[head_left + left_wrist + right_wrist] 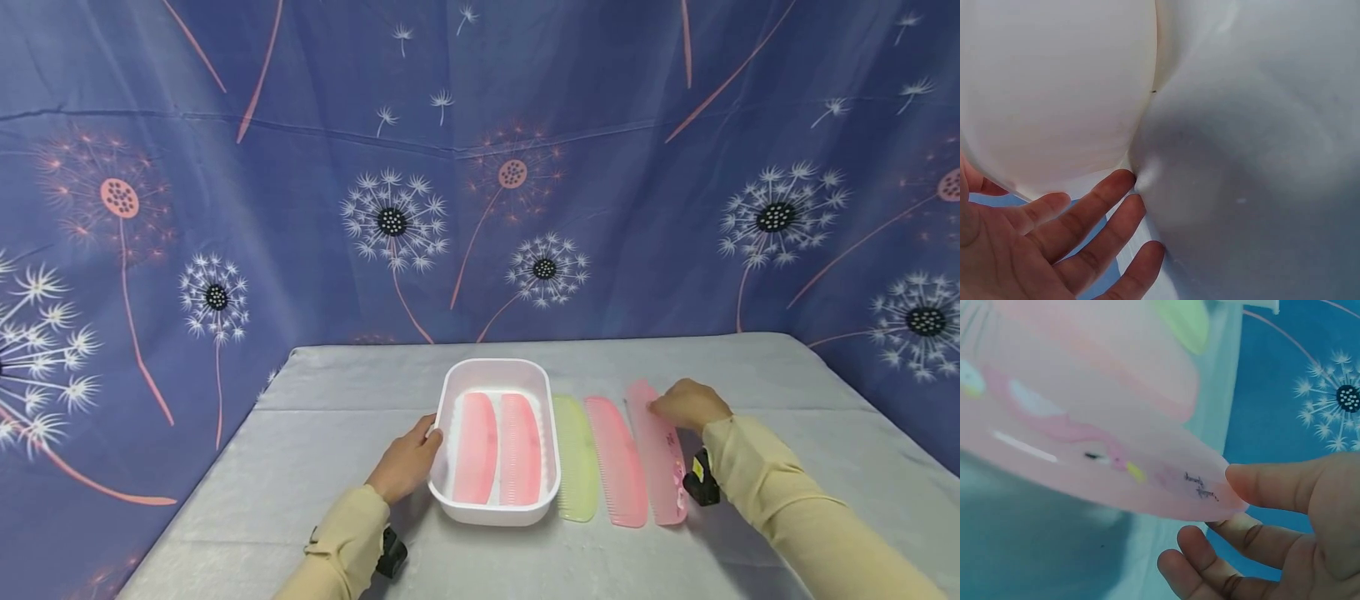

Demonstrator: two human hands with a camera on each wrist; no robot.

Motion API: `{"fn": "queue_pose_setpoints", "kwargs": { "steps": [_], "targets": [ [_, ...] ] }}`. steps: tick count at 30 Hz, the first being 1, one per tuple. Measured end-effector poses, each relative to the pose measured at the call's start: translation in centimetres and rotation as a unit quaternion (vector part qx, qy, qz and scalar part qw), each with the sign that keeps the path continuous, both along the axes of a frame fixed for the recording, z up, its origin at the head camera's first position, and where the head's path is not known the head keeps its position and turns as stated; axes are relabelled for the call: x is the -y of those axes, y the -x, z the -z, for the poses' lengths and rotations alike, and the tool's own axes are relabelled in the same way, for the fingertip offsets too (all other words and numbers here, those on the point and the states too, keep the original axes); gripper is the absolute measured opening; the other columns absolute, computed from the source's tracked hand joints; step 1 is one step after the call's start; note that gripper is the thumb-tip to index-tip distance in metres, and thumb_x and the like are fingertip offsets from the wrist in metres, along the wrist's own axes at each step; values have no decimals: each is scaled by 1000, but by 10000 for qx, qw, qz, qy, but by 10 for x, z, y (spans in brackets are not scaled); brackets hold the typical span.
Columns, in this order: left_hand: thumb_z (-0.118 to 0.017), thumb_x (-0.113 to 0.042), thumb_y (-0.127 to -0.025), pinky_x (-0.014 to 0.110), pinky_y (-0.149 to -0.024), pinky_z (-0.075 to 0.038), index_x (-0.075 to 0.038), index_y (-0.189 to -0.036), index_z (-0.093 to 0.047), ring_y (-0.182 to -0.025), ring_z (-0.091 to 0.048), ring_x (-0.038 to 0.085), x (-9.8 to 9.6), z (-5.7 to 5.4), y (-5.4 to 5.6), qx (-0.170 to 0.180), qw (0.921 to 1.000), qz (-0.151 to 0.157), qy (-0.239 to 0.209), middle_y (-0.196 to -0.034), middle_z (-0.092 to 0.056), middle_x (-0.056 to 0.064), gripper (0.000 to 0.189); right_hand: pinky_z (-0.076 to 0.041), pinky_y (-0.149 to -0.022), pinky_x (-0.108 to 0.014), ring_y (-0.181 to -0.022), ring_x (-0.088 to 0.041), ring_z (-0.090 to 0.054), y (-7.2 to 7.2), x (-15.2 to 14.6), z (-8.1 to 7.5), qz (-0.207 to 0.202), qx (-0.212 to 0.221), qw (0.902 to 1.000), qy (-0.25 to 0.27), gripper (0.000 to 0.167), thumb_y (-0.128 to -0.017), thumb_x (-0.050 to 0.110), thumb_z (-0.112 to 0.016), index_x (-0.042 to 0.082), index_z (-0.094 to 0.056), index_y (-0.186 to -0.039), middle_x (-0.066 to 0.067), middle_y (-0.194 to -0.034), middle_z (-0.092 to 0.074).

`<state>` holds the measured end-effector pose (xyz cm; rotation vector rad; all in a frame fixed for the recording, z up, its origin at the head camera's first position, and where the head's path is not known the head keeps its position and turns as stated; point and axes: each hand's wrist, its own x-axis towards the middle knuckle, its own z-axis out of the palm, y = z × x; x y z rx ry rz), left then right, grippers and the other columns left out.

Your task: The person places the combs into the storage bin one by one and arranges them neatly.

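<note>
Head view | right hand (692, 405) pinches cartoon-printed pink comb (662, 454) near far end; left hand (405, 460) grips white plastic tub (495, 515); best: firm pinch, comb level, tub braced

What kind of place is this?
Likely a staged indoor work corner: a blue dandelion-print curtain hangs behind a pale table, where combs lie in and beside a white tub.

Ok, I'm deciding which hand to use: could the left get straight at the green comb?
Probably not: the left hand is at the left of the white container, which stands between it and the green comb.
</note>
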<state>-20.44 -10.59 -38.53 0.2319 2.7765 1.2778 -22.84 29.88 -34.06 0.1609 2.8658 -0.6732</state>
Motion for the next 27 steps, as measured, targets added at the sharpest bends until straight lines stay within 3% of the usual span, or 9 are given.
{"fn": "queue_pose_setpoints", "kwargs": {
  "steps": [7,14,24,27],
  "targets": [
    [-41,-26,-108,61,-100,-45,-6,-151,-46,-118,-61,43,0,0,-1,-28,10000,20,20,-130,-63,26,47,-48,-94,-63,-120,-62,-49,-4,7,-13,-164,-170,9993,283,57,-97,27,-55,-24,-55,-124,-43,-130,-52],
    [-41,-25,-108,62,-100,-44,-5,-151,-46,-118,-60,44,0,0,0,-30,10000,18,16,-130,-63,27,47,-45,-96,-65,-126,-61,-43,-7,11,-25,-5,-19,9981,622,64,-99,31,-55,-24,-48,-132,-43,-137,-45],
    [-40,-24,-108,62,-101,-44,-4,-150,-46,-120,-60,44,0,0,-1,-10,10000,-6,-8,-131,-62,27,47,-43,-99,-66,-129,-58,-41,-12,18,-35,-23,2,9950,996,64,-100,31,-54,-22,-45,-136,-41,-141,-42],
    [-40,-24,-108,62,-102,-43,-5,-150,-47,-120,-59,44,-1,-1,-1,1,10000,-21,-17,-131,-62,27,47,-44,-98,-65,-125,-55,-47,-14,21,-39,-48,-29,9936,1126,61,-100,30,-55,-20,-49,-134,-39,-139,-46]
  ]
}}
